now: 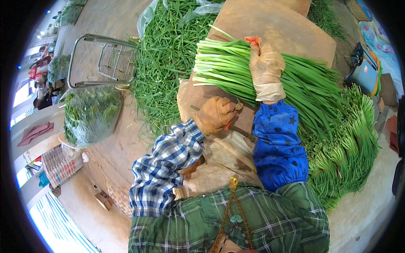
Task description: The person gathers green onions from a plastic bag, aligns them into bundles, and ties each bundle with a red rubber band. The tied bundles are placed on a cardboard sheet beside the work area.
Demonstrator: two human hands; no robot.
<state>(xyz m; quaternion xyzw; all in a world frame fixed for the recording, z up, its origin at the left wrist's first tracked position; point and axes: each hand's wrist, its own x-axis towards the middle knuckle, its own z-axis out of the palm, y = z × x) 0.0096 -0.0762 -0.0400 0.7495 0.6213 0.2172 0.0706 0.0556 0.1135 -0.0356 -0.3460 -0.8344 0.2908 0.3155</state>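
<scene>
A thick bundle of long green stalks with pale ends, like garlic chives (221, 63), lies across a brown board (303, 41). Over its middle, my right hand (266, 68) in a soiled tan glove grips the stalks; red-orange shows at its fingertips, and whether that is a band or the glove cannot be told. Nearer my body and to the left, my left hand (218, 115) in a brownish glove is curled closed, with a thin red strip sticking out below its fingers. Its palm is hidden. Tied bunches of the same greens (345, 158) are piled at the right.
Loose green leaves (167, 63) heap left of the board. A metal-framed stool or rack (104, 61) stands farther left, above a clear plastic bag of greens (91, 117). A blue-grey container (364, 72) is at the right. People sit in the far left background.
</scene>
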